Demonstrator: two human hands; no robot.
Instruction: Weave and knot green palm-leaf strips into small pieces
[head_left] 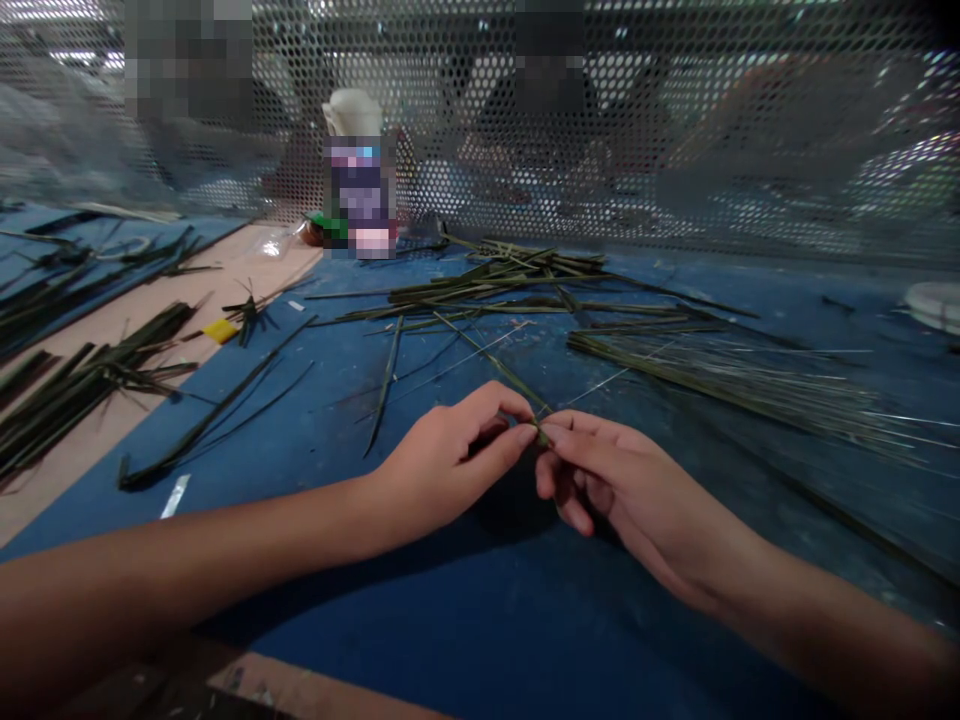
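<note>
Pinching green strip (510,375) | left hand (442,455): thumb and forefinger closed on near end | right hand (619,475): pinching just beside | rest extends beyond both hands | probably best: light, close grips, no creasing

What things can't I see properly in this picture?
All in the head view:
Pinched part of the green strip: mostly hidden by the fingertips of the left grip and right grip.
White round object: cut off by the right edge.
Upright object: its details are covered by pixel blocks.
Shapes behind the perforated panel: blurred and broken up by its metal.
Pale strands: too fine to count.
</note>
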